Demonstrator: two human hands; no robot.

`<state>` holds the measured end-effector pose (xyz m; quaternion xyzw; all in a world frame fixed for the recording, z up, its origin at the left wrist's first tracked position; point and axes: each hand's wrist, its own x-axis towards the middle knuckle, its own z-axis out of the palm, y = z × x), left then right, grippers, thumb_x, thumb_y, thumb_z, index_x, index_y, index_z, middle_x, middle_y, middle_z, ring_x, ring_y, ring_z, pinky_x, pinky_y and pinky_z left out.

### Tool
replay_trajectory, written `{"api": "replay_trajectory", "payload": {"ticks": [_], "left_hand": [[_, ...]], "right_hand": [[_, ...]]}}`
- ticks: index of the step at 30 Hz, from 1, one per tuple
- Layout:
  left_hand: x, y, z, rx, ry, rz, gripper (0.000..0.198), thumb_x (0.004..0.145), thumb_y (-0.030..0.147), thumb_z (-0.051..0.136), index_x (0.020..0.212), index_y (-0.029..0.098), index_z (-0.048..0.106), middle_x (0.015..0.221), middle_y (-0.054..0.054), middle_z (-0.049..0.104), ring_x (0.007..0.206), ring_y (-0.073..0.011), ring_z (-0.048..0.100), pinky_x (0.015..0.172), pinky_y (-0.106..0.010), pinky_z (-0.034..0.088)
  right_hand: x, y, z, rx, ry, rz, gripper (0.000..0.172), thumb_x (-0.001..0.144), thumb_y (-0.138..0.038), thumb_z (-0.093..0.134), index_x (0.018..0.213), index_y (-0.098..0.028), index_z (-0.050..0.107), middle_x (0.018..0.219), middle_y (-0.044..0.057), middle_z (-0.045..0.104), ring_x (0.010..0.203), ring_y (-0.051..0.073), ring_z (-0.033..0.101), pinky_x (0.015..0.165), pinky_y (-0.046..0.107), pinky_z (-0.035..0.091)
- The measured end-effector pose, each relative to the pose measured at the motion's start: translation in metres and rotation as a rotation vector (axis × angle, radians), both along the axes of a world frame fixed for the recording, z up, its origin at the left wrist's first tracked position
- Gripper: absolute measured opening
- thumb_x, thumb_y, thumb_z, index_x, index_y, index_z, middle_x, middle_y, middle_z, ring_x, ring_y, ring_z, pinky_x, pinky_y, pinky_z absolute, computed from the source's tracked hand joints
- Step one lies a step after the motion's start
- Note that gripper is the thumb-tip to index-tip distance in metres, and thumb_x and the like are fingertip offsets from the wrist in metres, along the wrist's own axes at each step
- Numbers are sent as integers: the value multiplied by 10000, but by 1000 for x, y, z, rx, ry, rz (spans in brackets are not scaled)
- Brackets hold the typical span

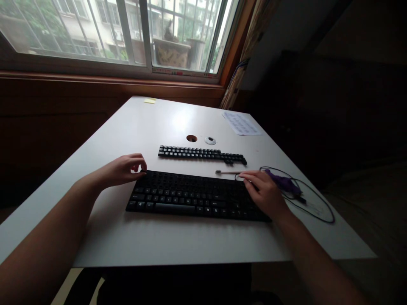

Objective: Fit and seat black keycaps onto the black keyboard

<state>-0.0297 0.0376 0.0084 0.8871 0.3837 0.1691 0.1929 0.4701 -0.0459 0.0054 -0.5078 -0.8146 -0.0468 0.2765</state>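
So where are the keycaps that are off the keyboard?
In the head view, the keycaps sit in rows on the white table near mid-picture, just beyond the keyboard and in front of the round hole.

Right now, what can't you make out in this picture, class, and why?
All in the head view:
Black plastic keyboard, right side: partly covered by the right hand.
Thin, pale-handled brush, handle's end: lost at the right fingers.
White printed paper, wording: too small and blurred.
Bare right forearm, near end: cut off by the bottom edge.
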Motion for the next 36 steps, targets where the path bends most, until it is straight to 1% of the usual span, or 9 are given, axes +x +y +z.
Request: {"api": "replay_trajectory", "payload": {"ticks": [2, 5, 9, 15, 20, 24, 29, 33, 36], "left_hand": [[-1, 1, -2, -4, 8, -4, 150, 908, 319, 606, 910, 184, 670, 883, -40, 610, 724, -139, 570, 658, -267, 485], [-1, 1, -2, -21, 14, -4, 140, 916, 318, 601, 924, 190, 658, 902, -42, 616, 745, -143, 583, 669, -265, 489], [0, -1, 0, -38, 18, -9, 134, 927, 312, 590, 949, 194, 649, 931, -45, 628, 761, -146, 595, 676, -269, 484], [1, -2, 0, -35, 25, -9, 141, 935, 319, 584, 956, 193, 645, 932, -49, 634, 760, -149, 597, 662, -272, 474], [1, -2, 0, -28, 23, -8, 135, 930, 309, 582, 950, 190, 644, 919, -47, 635, 752, -148, 600, 666, -273, 473], [1, -3, 0, -31, 23, -6, 126, 925, 295, 582, 948, 190, 648, 921, -49, 642, 758, -150, 607, 669, -272, 475], [2, -3, 1, -31, 32, -1, 122, 918, 292, 588, 951, 192, 650, 911, -47, 648, 756, -152, 611, 657, -267, 474], [3, -5, 2, -34, 26, -6, 125, 923, 289, 577, 947, 188, 646, 908, -50, 646, 757, -152, 612, 654, -265, 475], [3, -5, 3, -44, 17, -2, 127, 920, 288, 575, 943, 186, 647, 909, -51, 646, 755, -153, 611, 657, -265, 477]], "right_hand": [[-3, 25, -1, -35, 27, 18, 272, 969, -199, 479, 1160, -232, 669, 1160, 82, 693, 1116, 253, 641, 1017, 459, 508], [-2, 55, -7, -88, 17, 15, 336, 959, -193, 446, 1234, -226, 636, 1199, 85, 703, 1141, 255, 657, 1038, 468, 514], [4, 77, -15, -110, -48, 10, 369, 953, -199, 430, 1269, -203, 619, 1258, 104, 691, 1179, 271, 648, 1069, 494, 498], [9, 83, -19, -85, -97, 72, 368, 941, -204, 458, 1268, -201, 628, 1263, 109, 685, 1223, 272, 614, 1102, 505, 472], [10, 85, -21, -113, -53, 57, 336, 935, -216, 486, 1230, -212, 648, 1243, 102, 693, 1203, 272, 620, 1084, 514, 479], [6, 82, -19, -139, -11, 46, 297, 936, -232, 508, 1191, -234, 660, 1227, 86, 699, 1180, 269, 630, 1056, 512, 492], [0, 76, -13, -139, 29, 110, 238, 941, -256, 550, 1139, -255, 681, 1152, 56, 724, 1118, 246, 648, 1025, 460, 510], [-1, 81, -11, -90, -29, 100, 210, 929, -292, 599, 1106, -252, 705, 1070, 59, 739, 1036, 262, 642, 970, 467, 511], [1, 91, -10, -89, -107, 101, 199, 917, -307, 620, 1072, -242, 729, 1069, 78, 729, 1010, 278, 625, 944, 479, 499]]}}
